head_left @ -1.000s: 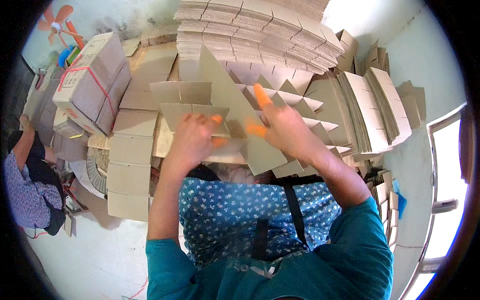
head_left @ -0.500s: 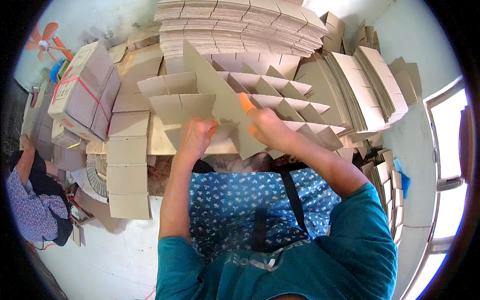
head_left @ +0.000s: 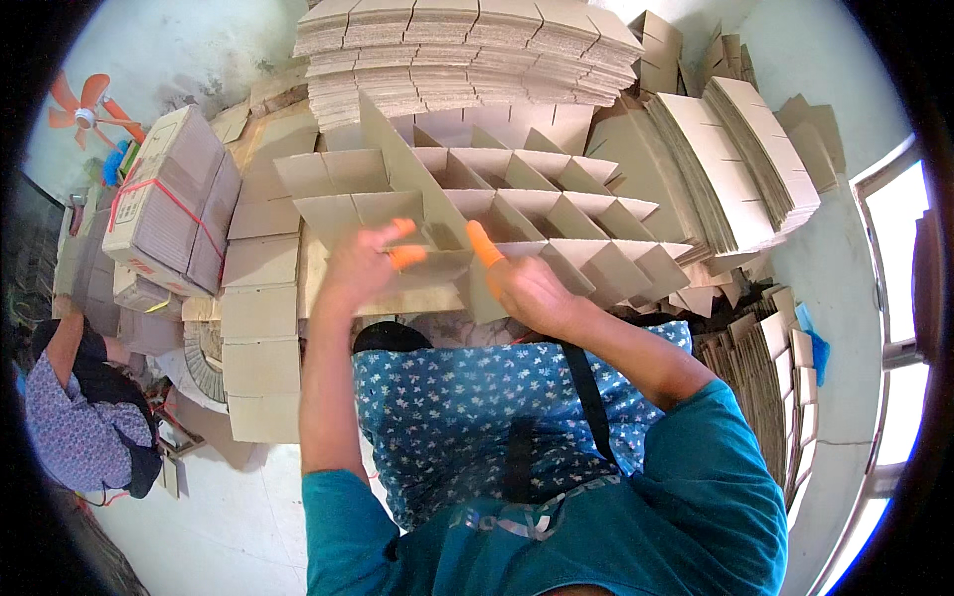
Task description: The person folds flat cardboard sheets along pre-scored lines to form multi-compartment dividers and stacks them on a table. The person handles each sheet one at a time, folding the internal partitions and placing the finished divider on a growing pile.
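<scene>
A long cardboard divider strip (head_left: 415, 177) stands on edge, slanting through a grid of interlocked cardboard dividers (head_left: 586, 214). My right hand (head_left: 537, 294) is at the strip's near end, its index finger in an orange finger cover (head_left: 483, 243) against the strip's upper edge; the thumb is mostly hidden. To the left of the strip, my left hand (head_left: 360, 266) hovers over the cross pieces (head_left: 343, 211), slightly blurred. Its two orange-covered fingers are spread apart with nothing between them.
Stacked slotted cardboard (head_left: 467, 60) rises behind the grid, with more stacks (head_left: 711, 174) to the right. Cardboard sheets (head_left: 260, 313) overhang the table at left, beside a strapped carton (head_left: 164, 199). An orange fan (head_left: 84, 114) and another person (head_left: 84, 407) are farther left.
My left hand has let go of the cardboard near the strip and moved left, its fingers spreading. The strip sits more upright and deeper among the cross pieces; my right hand has dropped slightly.
</scene>
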Action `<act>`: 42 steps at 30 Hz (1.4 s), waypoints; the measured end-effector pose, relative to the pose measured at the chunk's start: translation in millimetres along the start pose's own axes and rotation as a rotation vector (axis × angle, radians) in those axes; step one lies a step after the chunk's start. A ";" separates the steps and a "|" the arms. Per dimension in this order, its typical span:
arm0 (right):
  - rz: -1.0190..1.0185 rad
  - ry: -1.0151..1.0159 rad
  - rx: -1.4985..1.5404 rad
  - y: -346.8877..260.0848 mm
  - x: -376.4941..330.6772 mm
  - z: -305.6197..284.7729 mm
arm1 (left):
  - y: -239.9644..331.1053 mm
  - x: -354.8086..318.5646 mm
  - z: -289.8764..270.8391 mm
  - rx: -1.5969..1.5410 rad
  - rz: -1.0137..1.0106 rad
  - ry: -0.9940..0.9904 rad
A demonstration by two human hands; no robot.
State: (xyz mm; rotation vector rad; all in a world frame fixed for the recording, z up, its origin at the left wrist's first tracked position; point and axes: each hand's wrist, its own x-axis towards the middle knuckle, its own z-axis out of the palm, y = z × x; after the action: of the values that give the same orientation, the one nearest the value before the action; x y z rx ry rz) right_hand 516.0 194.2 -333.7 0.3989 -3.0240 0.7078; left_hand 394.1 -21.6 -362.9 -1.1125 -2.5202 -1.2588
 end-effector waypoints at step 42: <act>0.966 -0.033 -0.889 260.3 -122.9 -172.0 | -18.2 60.5 -8.1 0.507 0.073 0.055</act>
State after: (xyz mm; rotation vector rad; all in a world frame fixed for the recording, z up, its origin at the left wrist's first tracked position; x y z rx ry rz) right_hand 562.0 524.8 -300.9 -1.0828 -2.9911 -0.7174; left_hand 336.6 -0.6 -345.3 -1.0127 -2.5166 -0.5670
